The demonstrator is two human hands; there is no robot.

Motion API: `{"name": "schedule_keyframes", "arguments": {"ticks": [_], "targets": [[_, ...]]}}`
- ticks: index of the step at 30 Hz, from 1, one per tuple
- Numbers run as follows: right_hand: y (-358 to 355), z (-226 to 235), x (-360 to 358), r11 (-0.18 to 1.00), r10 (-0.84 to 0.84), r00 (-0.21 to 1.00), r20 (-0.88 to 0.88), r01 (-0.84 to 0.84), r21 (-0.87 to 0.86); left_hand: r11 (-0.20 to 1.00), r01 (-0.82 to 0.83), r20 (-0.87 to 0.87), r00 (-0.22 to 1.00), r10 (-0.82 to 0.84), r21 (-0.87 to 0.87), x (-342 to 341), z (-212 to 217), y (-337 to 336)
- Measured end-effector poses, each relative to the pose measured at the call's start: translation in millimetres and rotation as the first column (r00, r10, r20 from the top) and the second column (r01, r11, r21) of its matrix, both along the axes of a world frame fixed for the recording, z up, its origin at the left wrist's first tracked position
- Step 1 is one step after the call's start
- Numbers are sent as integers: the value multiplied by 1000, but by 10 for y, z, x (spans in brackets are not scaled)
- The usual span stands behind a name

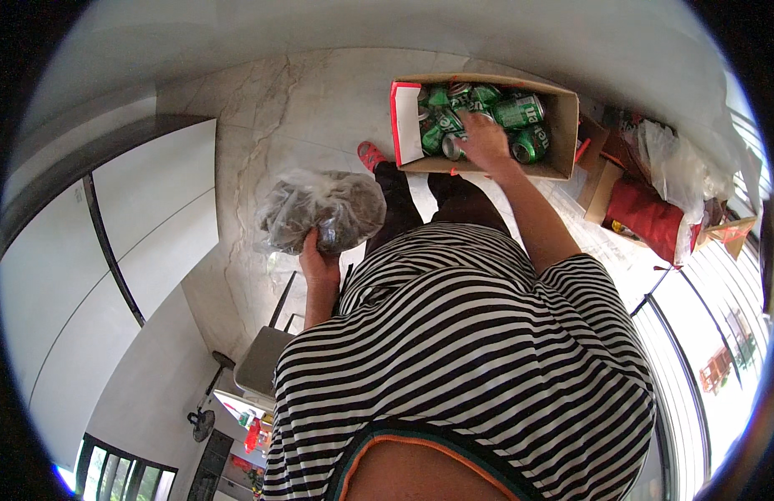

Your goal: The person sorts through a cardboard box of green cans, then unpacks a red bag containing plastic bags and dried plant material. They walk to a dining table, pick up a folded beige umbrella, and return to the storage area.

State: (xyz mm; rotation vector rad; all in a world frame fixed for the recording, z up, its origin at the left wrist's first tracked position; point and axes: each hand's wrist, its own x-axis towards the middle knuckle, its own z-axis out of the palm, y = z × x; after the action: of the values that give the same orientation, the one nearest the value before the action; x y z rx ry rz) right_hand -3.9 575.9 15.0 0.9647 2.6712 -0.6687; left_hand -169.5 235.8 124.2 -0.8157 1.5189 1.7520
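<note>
My left hand grips the lower edge of a bulging clear plastic bag, which has dark grey contents that I cannot make out. The bag is held out to the left of my legs. My right hand reaches into an open cardboard box full of green drink cans. Its bent fingers are closed at a can with a silver end, near the box's near side. The palm side and some fingertips are hidden.
Right of the box lie cardboard pieces, a red bag and crumpled clear plastic. White cabinets stand at the left, with a grey chair nearer me. My foot in a red sandal is beside the box on the marbled floor.
</note>
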Motion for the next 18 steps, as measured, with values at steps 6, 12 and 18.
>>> {"name": "schedule_keyframes", "arguments": {"ticks": [6,12,18], "targets": [[-161,-56,-354,981,-82,943,324,133,-138,1000,17,3,1000,-17,-21,6,-34,-68],[211,-246,124,975,-183,981,-59,173,-140,1000,-7,9,1000,7,-25,32,-40,-60],[458,-517,806,343,-854,515,74,664,-664,980,166,-153,971,-182,-109,34,185,77]]}}
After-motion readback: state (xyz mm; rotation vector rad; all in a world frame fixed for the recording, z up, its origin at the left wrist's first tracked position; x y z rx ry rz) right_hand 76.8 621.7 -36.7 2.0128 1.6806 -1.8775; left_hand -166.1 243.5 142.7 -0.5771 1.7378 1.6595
